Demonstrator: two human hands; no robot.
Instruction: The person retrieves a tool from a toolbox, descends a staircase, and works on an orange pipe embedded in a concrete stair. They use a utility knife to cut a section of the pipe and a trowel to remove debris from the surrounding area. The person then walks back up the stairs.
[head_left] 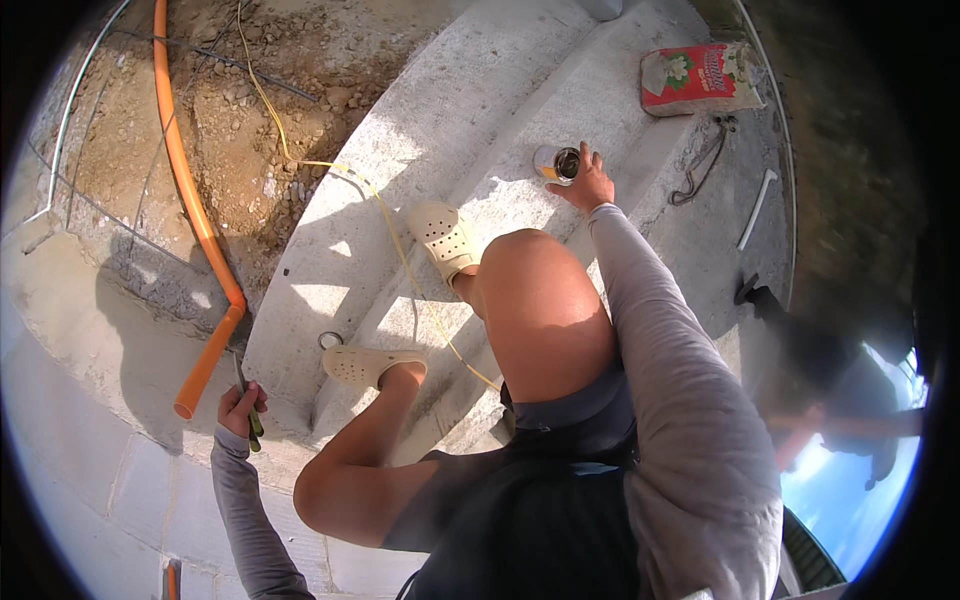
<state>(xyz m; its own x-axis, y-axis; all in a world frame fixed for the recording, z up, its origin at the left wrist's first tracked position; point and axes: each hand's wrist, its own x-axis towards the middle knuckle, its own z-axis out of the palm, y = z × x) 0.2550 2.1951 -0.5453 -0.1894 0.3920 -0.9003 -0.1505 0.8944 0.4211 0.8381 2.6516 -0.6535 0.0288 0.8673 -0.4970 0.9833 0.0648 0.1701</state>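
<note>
At the left, beside an orange pipe [192,205], my left hand [238,408] is closed round a slim knife-like tool [256,432] with a green and dark handle. Its narrow grey end points up and away from me. My right hand [586,184] reaches out to a small open tin can [546,162] on the pale concrete steps. Thumb and fingers sit on either side of its rim, and the inside looks dark. A round metal ring or lid [330,340] lies by my left shoe [372,366].
A red and white bag [700,78] stands on the steps at the far right, near a dark bent metal piece [703,170] and a white rod [757,210]. A yellow cord [395,235] crosses the steps between my feet. Rubble and soil [290,110] lie at the upper left.
</note>
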